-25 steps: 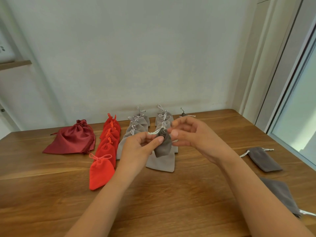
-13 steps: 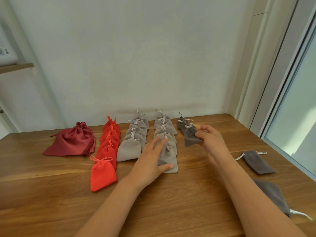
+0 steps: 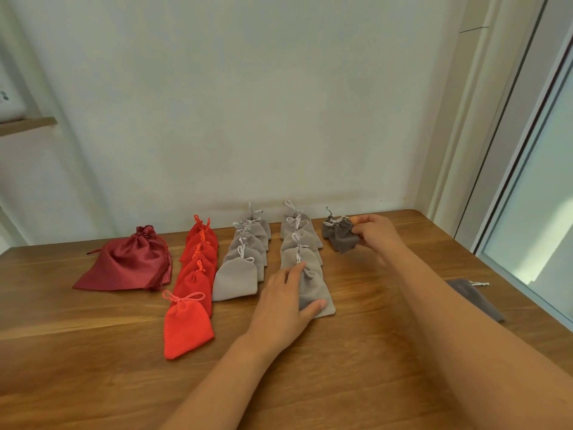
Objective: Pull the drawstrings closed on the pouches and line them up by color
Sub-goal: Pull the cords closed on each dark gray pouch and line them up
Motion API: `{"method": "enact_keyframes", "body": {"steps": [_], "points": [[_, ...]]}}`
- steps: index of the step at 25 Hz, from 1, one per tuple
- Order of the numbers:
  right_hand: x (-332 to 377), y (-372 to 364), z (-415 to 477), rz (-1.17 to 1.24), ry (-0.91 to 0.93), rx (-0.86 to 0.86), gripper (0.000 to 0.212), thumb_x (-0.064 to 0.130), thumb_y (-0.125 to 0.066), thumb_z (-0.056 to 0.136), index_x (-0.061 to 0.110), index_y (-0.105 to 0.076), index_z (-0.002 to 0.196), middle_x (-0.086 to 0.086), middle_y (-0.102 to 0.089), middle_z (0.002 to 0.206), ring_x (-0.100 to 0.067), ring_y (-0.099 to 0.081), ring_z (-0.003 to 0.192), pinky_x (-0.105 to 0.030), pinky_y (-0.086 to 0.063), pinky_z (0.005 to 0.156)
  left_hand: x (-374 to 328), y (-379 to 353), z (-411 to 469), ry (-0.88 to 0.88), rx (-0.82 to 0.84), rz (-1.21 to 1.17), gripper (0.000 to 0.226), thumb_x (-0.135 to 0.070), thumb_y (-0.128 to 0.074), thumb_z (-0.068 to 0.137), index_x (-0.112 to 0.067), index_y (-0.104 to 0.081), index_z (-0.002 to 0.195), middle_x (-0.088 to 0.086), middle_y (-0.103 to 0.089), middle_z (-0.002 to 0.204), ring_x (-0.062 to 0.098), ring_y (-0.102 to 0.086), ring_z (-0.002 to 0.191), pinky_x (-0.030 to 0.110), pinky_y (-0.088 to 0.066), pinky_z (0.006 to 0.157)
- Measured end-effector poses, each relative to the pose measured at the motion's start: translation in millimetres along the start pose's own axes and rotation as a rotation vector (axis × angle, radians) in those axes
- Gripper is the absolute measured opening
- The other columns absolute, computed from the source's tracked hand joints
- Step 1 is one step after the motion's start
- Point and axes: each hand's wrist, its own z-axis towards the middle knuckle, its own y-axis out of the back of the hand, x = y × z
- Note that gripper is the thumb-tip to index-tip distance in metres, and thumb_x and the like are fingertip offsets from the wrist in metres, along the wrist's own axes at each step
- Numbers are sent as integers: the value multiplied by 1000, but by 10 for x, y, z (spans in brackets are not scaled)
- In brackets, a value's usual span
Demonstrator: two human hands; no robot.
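Pouches (image 3: 187, 327) sit in rows on wooden table (image 3: 93, 383) before pale wall (image 3: 248, 103).

Red pouches (image 3: 189, 330), grey pouches (image 3: 235, 280) and dark-grey pouches (image 3: 341, 242) lie cinched in rows.

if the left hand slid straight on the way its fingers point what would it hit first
Probably the next light grey pouch in that row. The left hand rests flat on the nearest grey pouch, fingers pointing along the row toward the wall.
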Motion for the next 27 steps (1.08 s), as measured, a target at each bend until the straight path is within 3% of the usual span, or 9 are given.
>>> {"method": "enact_keyframes", "body": {"steps": [5, 9, 13, 15, 18, 21, 23, 27], "points": [[-85, -113, 249, -200, -59, -6, 20, -3, -52, 90, 6, -66, 101, -8, -60, 97, -19, -53, 88, -26, -45, 66, 48, -5, 24, 37, 11, -30, 79, -56, -58, 83, -31, -20, 147, -9, -34, 143, 7, -31, 131, 24, -26, 109], [-165, -123, 308, -382, -23, -80, 13, 6, -55, 90, 7, -68, 90, -9, -60, 90, -19, -51, 78, -34, -45, 72, 73, -23, 40, 60, -5, -73, 81, -56, -62, 81, -32, -21, 147, -10, -32, 142, 7, -32, 130, 25, -29, 110], [-112, -78, 252, -414, 10, -88, 15, 8, -56, 90, 9, -69, 97, -6, -64, 98, -18, -54, 87, -34, -47, 78, 52, -3, 31, 72, -2, -92, 82, -55, -64, 80, -32, -22, 146, -10, -28, 144, 6, -28, 132, 22, -26, 109], [-27, 53, 176, -425, 42, -85, 15, 5, -54, 89, 11, -68, 89, -2, -65, 103, -16, -55, 92, -34, -47, 85, 31, 23, 25, 61, -52, -113, 77, -52, -65, 81, -30, -27, 145, -11, -28, 143, 2, -25, 131, 19, -23, 108], [104, 447, 25, -535, 86, -49, 14, 0, -56, 86, 9, -67, 86, -2, -65, 109, -16, -55, 99, -35, -47, 92, -41, 61, -12, -76, -153, -93, 51, -48, -63, 84, -30, -45, 129, -16, -32, 136, -7, -23, 124, 17, -25, 107], [168, 908, -236, -843, 17, 11, 24, 9, -67, 84, 3, -64, 106, -12, -61, 117, -27, -56, 109, -36, -45, 91, -222, 50, -109, -277, -31, -42, 26, -49, -57, 88, -32, -53, 108, -19, -40, 126, -8, -29, 118, 10, -27, 98], [153, 1149, -450, -1068, -68, 59, 35, 14, -69, 84, 2, -60, 115, -15, -59, 120, -29, -54, 112, -35, -45, 92, -343, -8, -180, -406, 111, 10, 23, -49, -52, 91, -30, -56, 105, -16, -47, 119, -5, -35, 111, 13, -32, 94], [42, 1444, -724, -1016, -266, 141, 54, 9, -76, 78, 6, -51, 125, -15, -53, 127, -33, -50, 117, -40, -47, 93, -450, -42, -225, -453, 179, 52, 28, -47, -49, 94, -28, -61, 111, -13, -57, 113, -1, -46, 102, 14, -37, 88]]}}
